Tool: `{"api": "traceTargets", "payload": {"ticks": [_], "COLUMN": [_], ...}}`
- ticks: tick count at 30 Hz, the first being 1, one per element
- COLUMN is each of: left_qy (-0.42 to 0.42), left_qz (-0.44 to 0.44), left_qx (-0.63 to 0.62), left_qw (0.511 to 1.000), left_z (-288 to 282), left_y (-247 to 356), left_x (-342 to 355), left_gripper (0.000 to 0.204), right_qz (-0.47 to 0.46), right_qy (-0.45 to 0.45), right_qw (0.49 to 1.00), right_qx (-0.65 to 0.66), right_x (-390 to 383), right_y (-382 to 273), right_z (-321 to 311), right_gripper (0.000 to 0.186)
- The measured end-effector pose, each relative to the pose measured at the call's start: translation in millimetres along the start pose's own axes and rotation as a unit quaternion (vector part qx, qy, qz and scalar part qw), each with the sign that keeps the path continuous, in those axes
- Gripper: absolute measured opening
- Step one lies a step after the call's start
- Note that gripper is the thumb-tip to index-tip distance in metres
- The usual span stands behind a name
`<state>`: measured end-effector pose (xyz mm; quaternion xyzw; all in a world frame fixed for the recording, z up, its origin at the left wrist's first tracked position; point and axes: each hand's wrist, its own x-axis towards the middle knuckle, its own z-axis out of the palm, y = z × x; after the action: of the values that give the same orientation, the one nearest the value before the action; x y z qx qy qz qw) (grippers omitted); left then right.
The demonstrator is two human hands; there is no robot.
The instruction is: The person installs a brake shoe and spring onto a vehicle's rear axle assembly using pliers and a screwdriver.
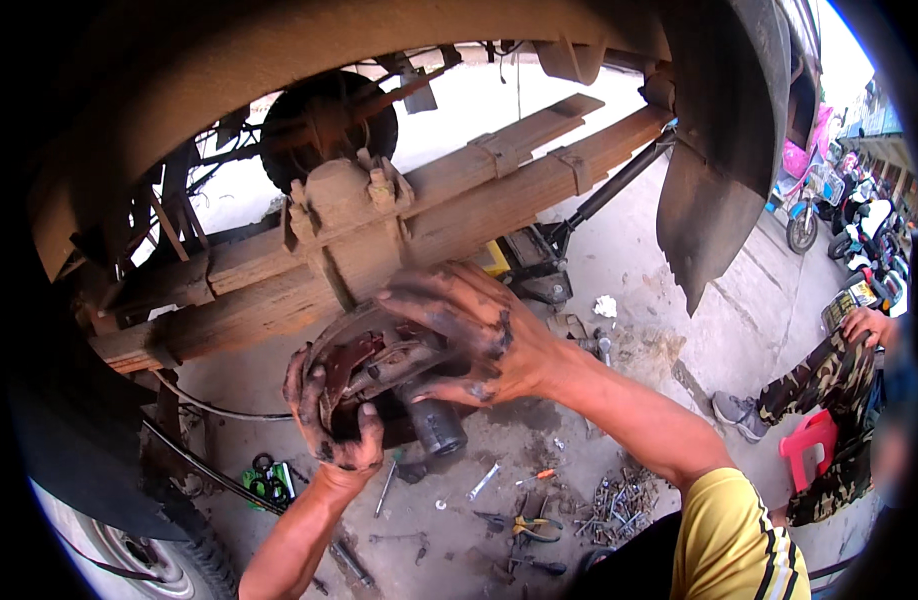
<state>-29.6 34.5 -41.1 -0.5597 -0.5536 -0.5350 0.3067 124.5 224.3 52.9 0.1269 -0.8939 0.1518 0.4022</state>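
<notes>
Under a vehicle's raised frame, both of my greasy hands are on a curved brake shoe [374, 365] at a dark axle end. My left hand [334, 425] curls around its left side, with the thumb in front and the fingers behind. Across the upper right side lies my right hand [469, 330], its fingers bent over the top edge and its thumb lower down near the dark cylindrical spindle [439, 428]. My fingers and palm hide part of the brake assembly. Just above runs a dusty leaf spring [459, 220] with clamped bolts.
Below on the concrete lie a wrench [484, 482], pliers [536, 528], an orange-handled screwdriver [544, 474] and a heap of bolts [619, 505]. A tyre [194, 565] stands at lower left. A seated person in camouflage trousers [829, 385] is at right beside a pink stool [807, 445].
</notes>
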Motion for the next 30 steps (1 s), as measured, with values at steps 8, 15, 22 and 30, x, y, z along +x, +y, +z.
{"api": "traceTargets", "payload": {"ticks": [8, 15, 22, 30], "left_qy": [-0.026, 0.034, 0.107, 0.251], "left_qz": [-0.06, -0.065, -0.099, -0.255], "left_qx": [-0.014, 0.018, -0.043, -0.367], "left_qw": [0.998, 0.997, 0.988, 0.858], "left_z": [-0.9, -1.6, 11.3, 22.6], "left_y": [-6.4, -8.5, -2.6, 2.6], "left_x": [-18.5, -13.7, -10.7, -21.5], "left_gripper": [0.07, 0.079, 0.078, 0.072], "right_qz": [0.085, 0.032, 0.072, 0.129], "right_qy": [0.073, 0.222, 0.176, 0.186], "right_qw": [0.994, 0.974, 0.982, 0.971], "right_qx": [0.002, 0.011, 0.007, 0.077], "right_x": [-17.8, -14.5, -33.2, -53.8], "right_y": [3.9, 7.4, 12.0, 5.9], "right_z": [-1.9, 8.2, 18.6, 29.2], "right_gripper": [0.085, 0.054, 0.06, 0.069]}}
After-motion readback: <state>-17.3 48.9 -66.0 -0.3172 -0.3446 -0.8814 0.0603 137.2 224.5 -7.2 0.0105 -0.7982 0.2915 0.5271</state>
